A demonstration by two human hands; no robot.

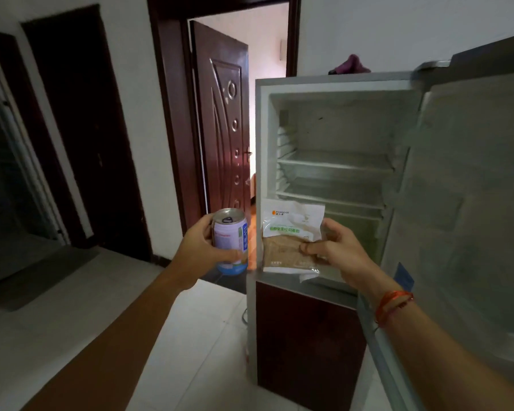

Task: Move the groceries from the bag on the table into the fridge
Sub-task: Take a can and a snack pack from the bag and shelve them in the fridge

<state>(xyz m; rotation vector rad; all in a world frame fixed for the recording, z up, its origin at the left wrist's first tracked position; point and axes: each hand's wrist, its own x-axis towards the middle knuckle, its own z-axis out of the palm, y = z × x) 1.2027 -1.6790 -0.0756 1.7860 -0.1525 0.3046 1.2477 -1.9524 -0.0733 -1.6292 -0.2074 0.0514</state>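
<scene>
We stand on a pale tiled floor (pixel 72 307) beside an open brown door (pixel 220 114), facing the fridge (pixel 261 143), whose fridge door (pixel 472 203) is swung wide to the right, showing its shelves (pixel 336 166). Our right grip (pixel 336 250) pinches a packet (pixel 291 226) before the open compartment's lower left corner. Our left grip (pixel 202 247) curls round an upright can (pixel 230 235) just left of the fridge.

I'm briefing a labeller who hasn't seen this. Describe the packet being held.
Start at the open fridge on the right. In front of its lower shelves the right hand holds up a flat packet. Unlike the round can in the left hand, it is a soft pouch, white with a green band above, clear below, showing something brown.
</scene>
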